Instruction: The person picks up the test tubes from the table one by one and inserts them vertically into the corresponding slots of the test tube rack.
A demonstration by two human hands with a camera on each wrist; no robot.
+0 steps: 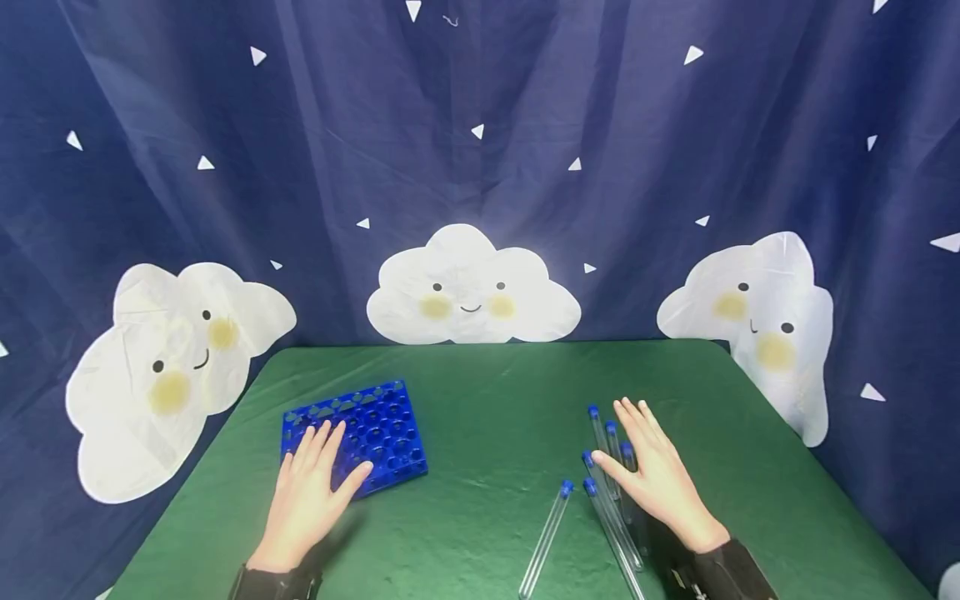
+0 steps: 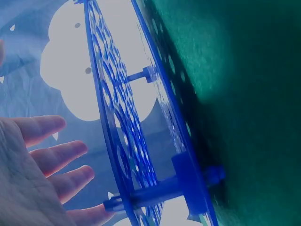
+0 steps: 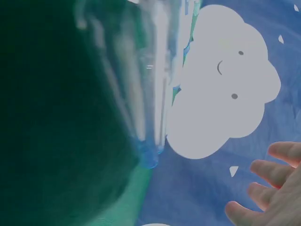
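Observation:
A blue plastic tube rack (image 1: pixel 375 429) with many round holes lies on the green table (image 1: pixel 487 417) at the left. My left hand (image 1: pixel 311 487) lies flat over the rack's near left corner, fingers straight; the left wrist view shows the fingers (image 2: pixel 51 157) hovering beside the rack (image 2: pixel 122 141). Several clear test tubes with blue caps (image 1: pixel 611 492) lie at the right. My right hand (image 1: pixel 652 475) is spread flat over them, fingers straight. One tube (image 1: pixel 546 537) lies apart, left of the hand. The right wrist view shows blurred tubes (image 3: pixel 150 94) close up and my fingers (image 3: pixel 273 183).
A dark blue curtain (image 1: pixel 480 167) with white cloud figures hangs behind and around the table. Table edges run close at the left, right and back. Bare green cloth lies between the rack and the tubes.

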